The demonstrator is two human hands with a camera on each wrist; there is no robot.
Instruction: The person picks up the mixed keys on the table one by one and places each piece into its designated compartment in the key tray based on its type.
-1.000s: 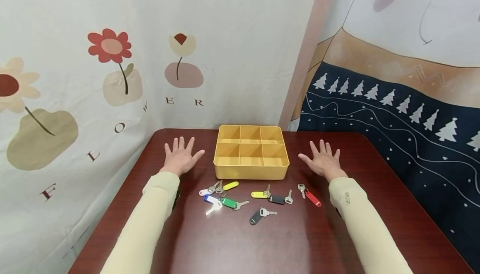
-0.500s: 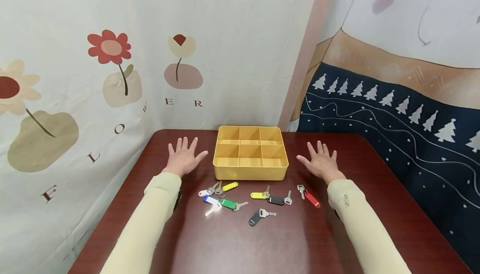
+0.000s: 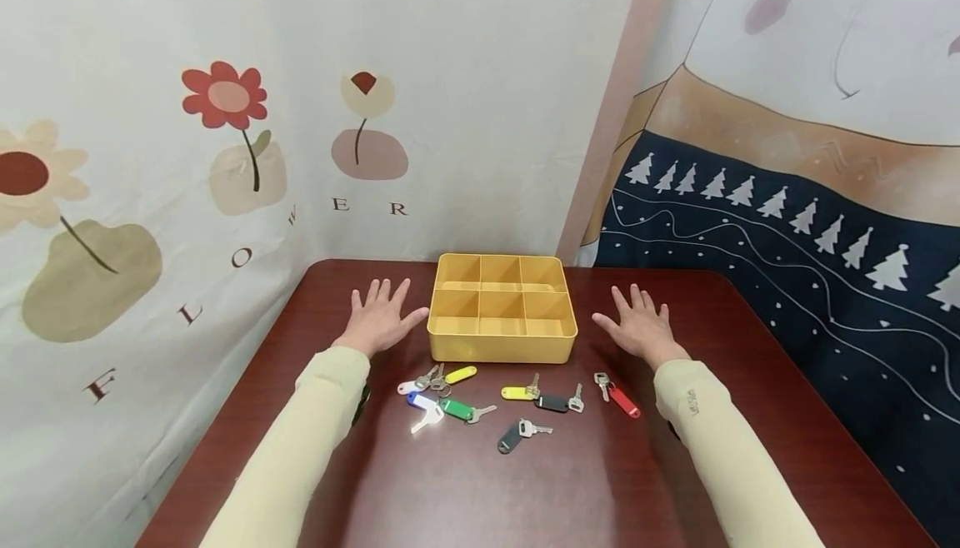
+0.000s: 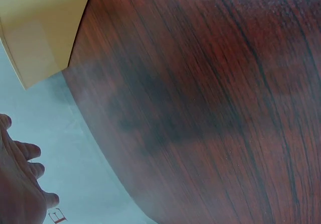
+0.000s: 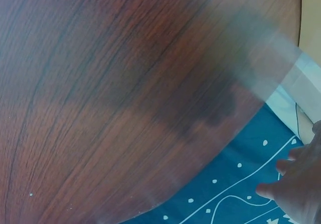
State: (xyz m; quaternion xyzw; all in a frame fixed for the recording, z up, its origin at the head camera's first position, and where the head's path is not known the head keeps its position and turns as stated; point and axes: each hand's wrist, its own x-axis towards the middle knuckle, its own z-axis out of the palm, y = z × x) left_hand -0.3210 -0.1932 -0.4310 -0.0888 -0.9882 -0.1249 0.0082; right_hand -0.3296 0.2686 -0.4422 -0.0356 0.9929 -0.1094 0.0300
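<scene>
A yellow box (image 3: 502,349) with several compartments stands at the back of the table. To its left my left hand (image 3: 377,320) spreads its fingers, the thumb tip close to the box's side. My right hand (image 3: 639,330), also spread, is to the right of the box with a gap between. Neither hand holds anything. In front of the box lie keys with coloured tags: white (image 3: 409,386), blue (image 3: 422,401), green (image 3: 456,409), two yellow ones (image 3: 461,375), two dark ones (image 3: 552,403) and a red one (image 3: 625,402). In the left wrist view, the left hand (image 4: 20,184) shows only partly.
The dark red wooden table (image 3: 480,490) ends against a pale cloth (image 3: 465,115) with printed flowers. A dark blue cloth (image 3: 750,240) with printed trees hangs at the right edge.
My left hand has moved right, towards the box. My right hand has shifted slightly left. The keys and the box lie as before.
</scene>
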